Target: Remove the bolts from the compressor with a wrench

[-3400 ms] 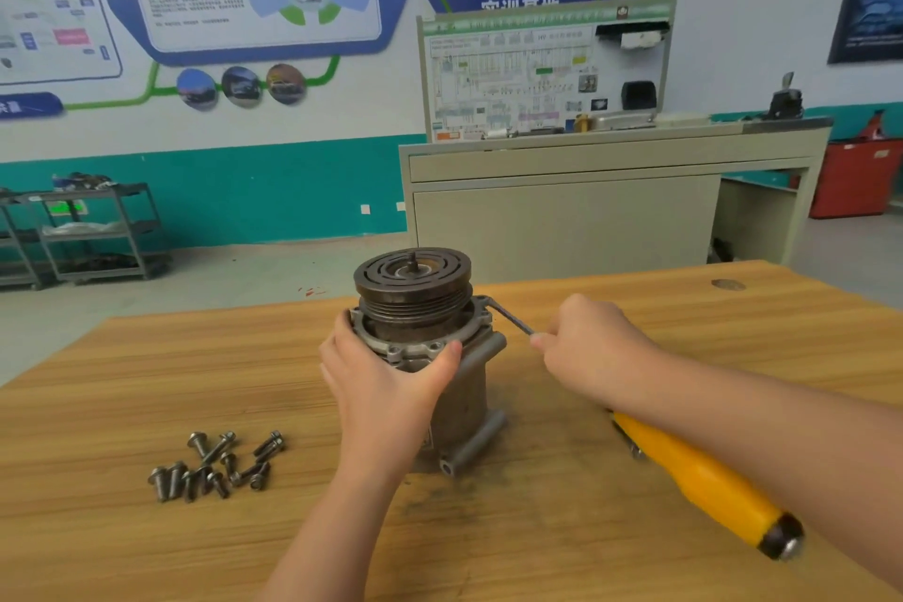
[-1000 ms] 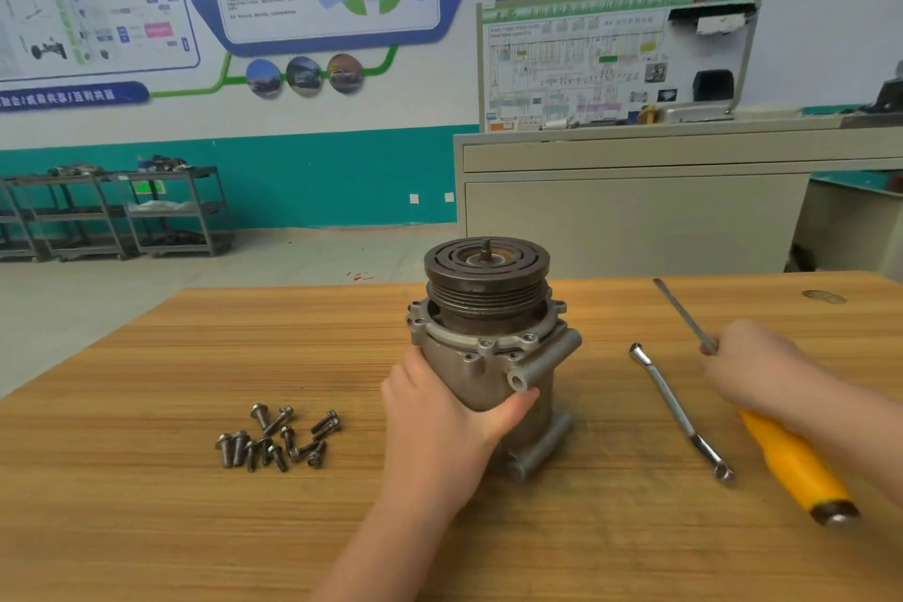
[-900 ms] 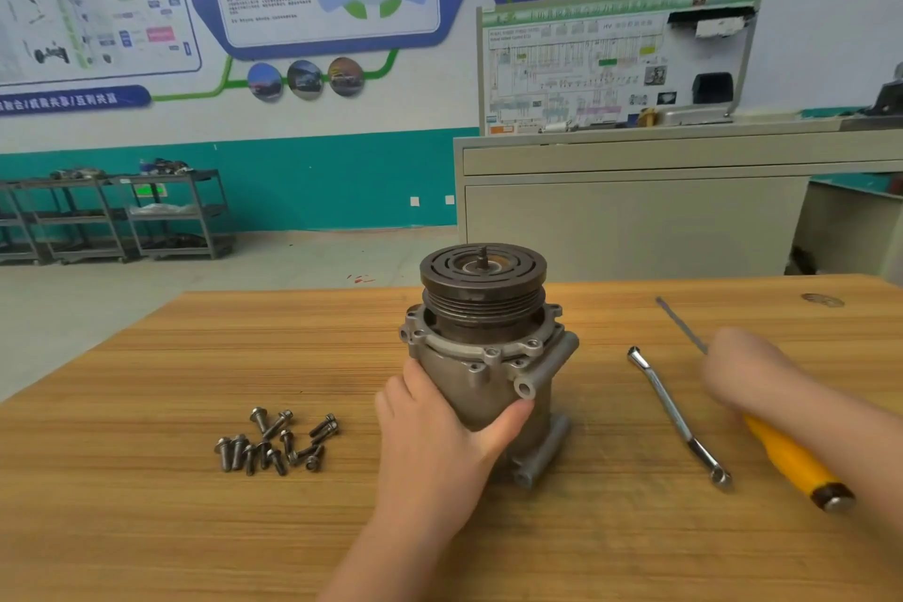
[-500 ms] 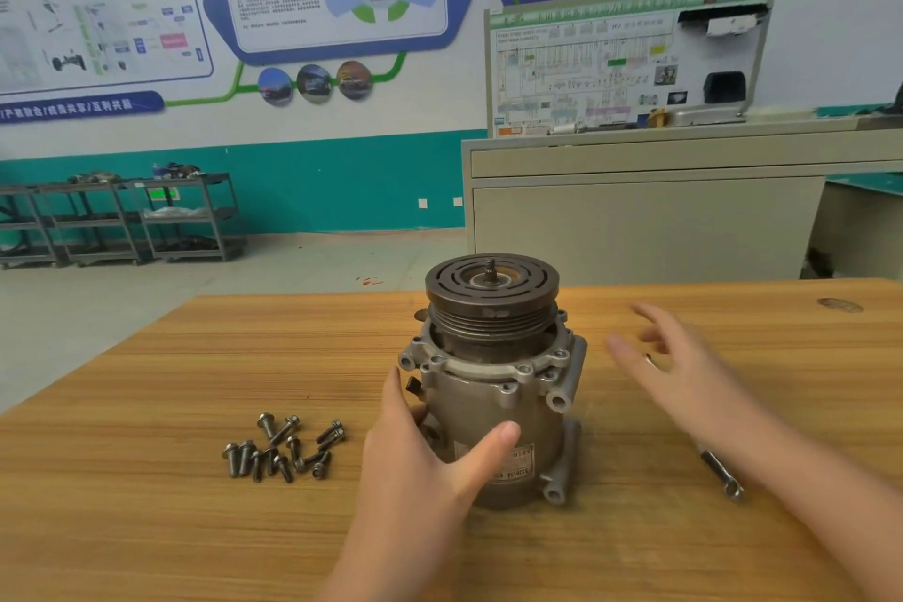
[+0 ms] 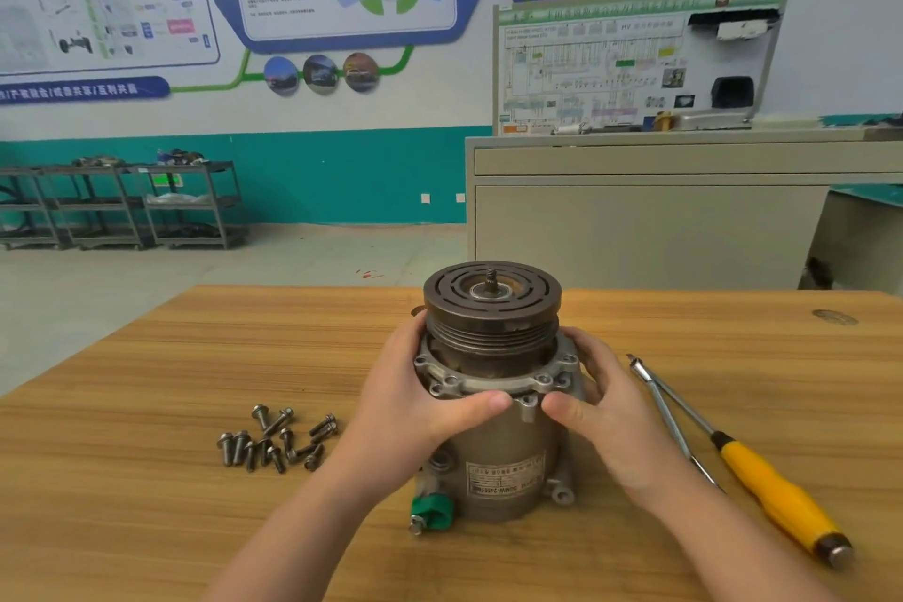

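In the frame centre, the left hand (image 5: 415,401) and right hand (image 5: 603,411) both grip the upright compressor (image 5: 493,386), fingers curled around its flange.

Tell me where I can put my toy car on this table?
Bare wood lies left of the bolts, toward the wooden table edge, and behind the compressor. It is crowded beside the compressor: both hands hold it, and the wrench and yellow-handled screwdriver lie on its right.
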Available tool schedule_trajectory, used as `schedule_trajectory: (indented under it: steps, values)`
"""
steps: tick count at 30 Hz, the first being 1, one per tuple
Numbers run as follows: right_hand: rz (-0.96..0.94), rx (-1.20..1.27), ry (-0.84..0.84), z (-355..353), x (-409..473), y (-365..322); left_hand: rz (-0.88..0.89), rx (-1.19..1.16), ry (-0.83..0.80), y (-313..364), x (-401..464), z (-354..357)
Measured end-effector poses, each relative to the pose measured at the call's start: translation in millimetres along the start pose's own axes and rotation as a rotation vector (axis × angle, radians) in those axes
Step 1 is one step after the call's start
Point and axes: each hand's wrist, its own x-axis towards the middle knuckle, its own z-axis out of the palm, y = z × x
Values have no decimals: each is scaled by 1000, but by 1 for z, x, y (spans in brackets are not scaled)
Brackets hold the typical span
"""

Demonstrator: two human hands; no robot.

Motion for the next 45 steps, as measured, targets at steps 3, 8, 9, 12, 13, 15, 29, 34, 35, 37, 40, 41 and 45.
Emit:
schedule_trajectory:
  steps: [3, 8, 9, 12, 13, 15, 29, 34, 35, 37, 40, 41, 45]
  values:
    - [-18, -47, 11, -16, -3, -2, 15, -8, 18, -2, -3, 14]
    - [-7, -73, 14, -71, -14, -13, 41, -4, -13, 17, 1, 59]
    - [-25, -89, 22, -77, -16, -19, 47, -4, -22, 21, 4, 68]
    - [-101, -231, 39, -84, -19, -37, 40, -22, -114, 27, 10, 88]
    - [-116, -289, 47, -85, -19, -39, 15, -31, -153, 27, 14, 90]
    - [-121, -341, 54, -87, -17, -42, -46, -3, -207, 25, 23, 87]
    - [-24, -422, -154, -99, -8, -61, -16, -142, -219, 18, 32, 88]
    - [-89, -414, -124, -101, -7, -58, -15, -230, -187, 19, 32, 91]
    - [-91, -411, -127, -102, -7, -58, -9, -238, -186, 20, 32, 92]
    - [-94, -414, -133, -103, -6, -59, -3, -249, -190, 22, 32, 92]
    - [-116, -433, -133, -103, -4, -61, -8, -267, -172, 24, 32, 93]
    - [-130, -431, -133, -103, -4, -62, -10, -273, -161, 26, 33, 93]
    - [-211, -339, -95, -101, 0, -66, 16, -248, -150, 38, 41, 92]
